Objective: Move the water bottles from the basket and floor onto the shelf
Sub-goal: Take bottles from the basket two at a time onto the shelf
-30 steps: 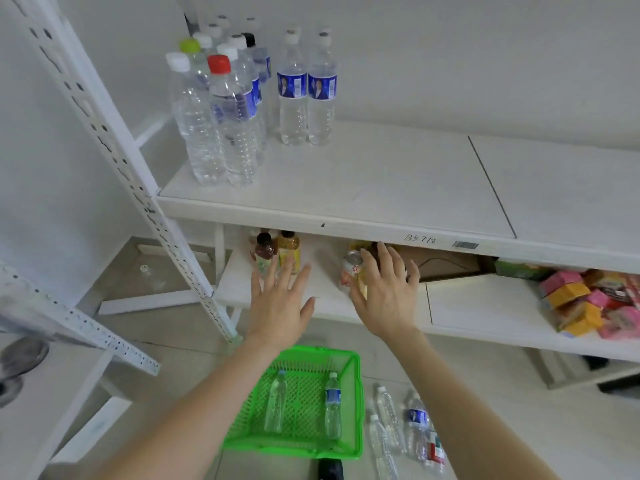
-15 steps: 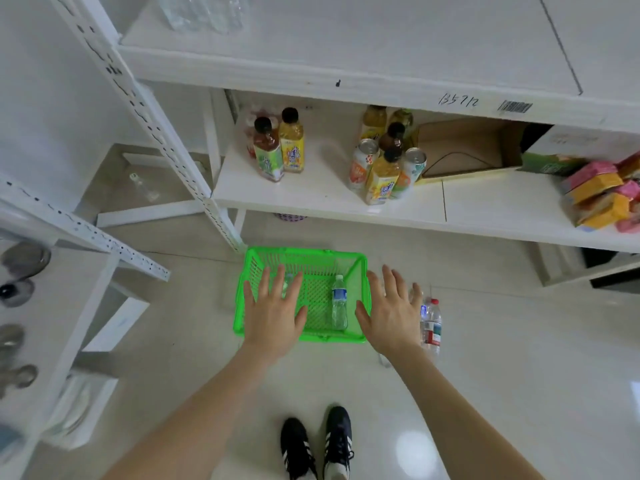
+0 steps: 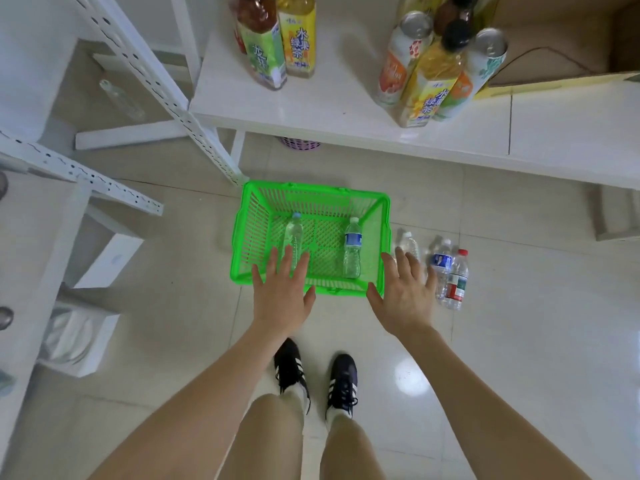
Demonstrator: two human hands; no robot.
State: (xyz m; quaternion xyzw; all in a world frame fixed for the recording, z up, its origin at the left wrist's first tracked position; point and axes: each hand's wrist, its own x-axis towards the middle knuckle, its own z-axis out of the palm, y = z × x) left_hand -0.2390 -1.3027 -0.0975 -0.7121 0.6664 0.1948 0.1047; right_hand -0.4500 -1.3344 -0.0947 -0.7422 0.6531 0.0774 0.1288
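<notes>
Fingers spread, you are hovering your left hand (image 3: 282, 299) and right hand (image 3: 406, 299) over the near rim of the green basket (image 3: 311, 188), gripping nothing.

Tea bottles (image 3: 262, 53); drink cans (image 3: 397, 62); cardboard box (image 3: 561, 32); black shoes (image 3: 343, 379)

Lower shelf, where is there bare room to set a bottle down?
Bare between the left tea bottles and the cans-and-bottles cluster, and along the front edge before the cardboard box. Crowded around that cluster.
</notes>
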